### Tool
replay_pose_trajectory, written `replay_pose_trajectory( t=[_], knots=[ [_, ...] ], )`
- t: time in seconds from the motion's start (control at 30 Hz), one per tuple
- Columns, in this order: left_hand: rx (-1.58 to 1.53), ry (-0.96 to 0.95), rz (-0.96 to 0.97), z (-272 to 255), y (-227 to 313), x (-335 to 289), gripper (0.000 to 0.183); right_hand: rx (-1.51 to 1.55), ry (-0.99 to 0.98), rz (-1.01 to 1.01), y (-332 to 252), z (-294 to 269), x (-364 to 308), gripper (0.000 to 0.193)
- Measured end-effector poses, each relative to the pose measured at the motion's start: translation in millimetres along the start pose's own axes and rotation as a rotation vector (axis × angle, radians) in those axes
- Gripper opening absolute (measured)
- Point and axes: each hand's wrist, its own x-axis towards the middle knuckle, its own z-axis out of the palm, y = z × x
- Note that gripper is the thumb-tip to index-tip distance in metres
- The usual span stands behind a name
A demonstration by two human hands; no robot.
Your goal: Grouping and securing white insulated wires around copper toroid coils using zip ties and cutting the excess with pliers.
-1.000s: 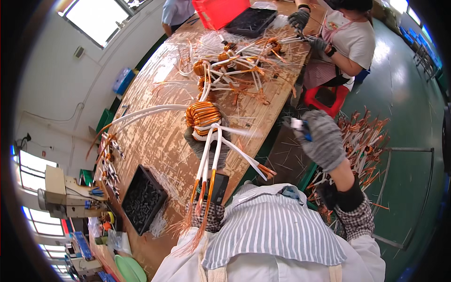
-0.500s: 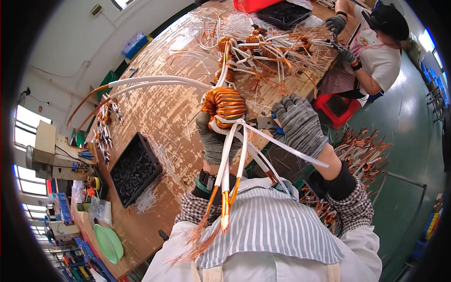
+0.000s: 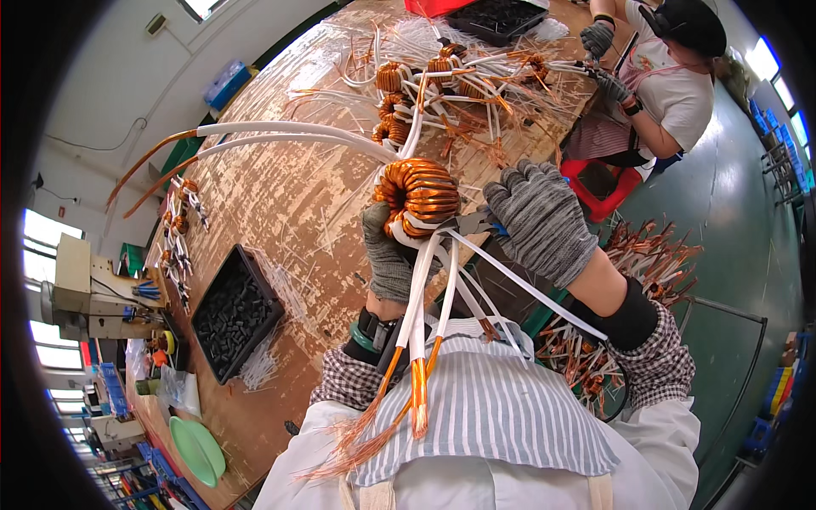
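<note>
A ring-shaped coil [image 3: 422, 197] of thick copper wire is held up over the table's near edge. My left hand [image 3: 390, 268], in a grey knit glove, is closed around its left and lower side. White-sleeved leads [image 3: 418, 306] hang from the coil toward my apron, with bare copper strands at their ends; two others arc off to the left. My gloved right hand [image 3: 544, 223] is closed on cutting pliers [image 3: 478, 223] with blue handles, mostly hidden by the fingers. The plier jaws touch or nearly touch the leads just under the coil.
More copper coils [image 3: 393, 106] with tangled leads pile up on the worn table [image 3: 280, 183]. A black tray [image 3: 270, 316] of small black pieces lies left. Several finished-looking coils [image 3: 176, 238] sit beyond it. Cut leads [image 3: 650, 263] are heaped at right; a co-worker [image 3: 667, 93] works at far right.
The coil has shifted slightly right and turned a little in my left hand. My right hand with the pliers stays close to the leads, a little further right and lower.
</note>
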Motion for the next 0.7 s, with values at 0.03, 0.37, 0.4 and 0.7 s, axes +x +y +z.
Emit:
replay_pose_trajectory(
  t=[0.03,0.37,0.4,0.7],
  knots=[
    [-0.001,-0.002,-0.004,-1,-2,1,0.065,-0.038,-0.021,0.002,-1,-2,-1,0.031],
    [0.094,-0.041,-0.056,-7,-7,11,0.066,0.158,0.004,0.072,8,21,-15,0.023],
    [-0.016,-0.005,-0.070,-7,-9,9,0.067,0.216,-0.042,0.122,7,21,-18,0.025],
    [-0.172,-0.315,-0.082,37,-15,16,0.050,0.228,-0.031,0.301,2,25,-36,0.030]
  ],
)
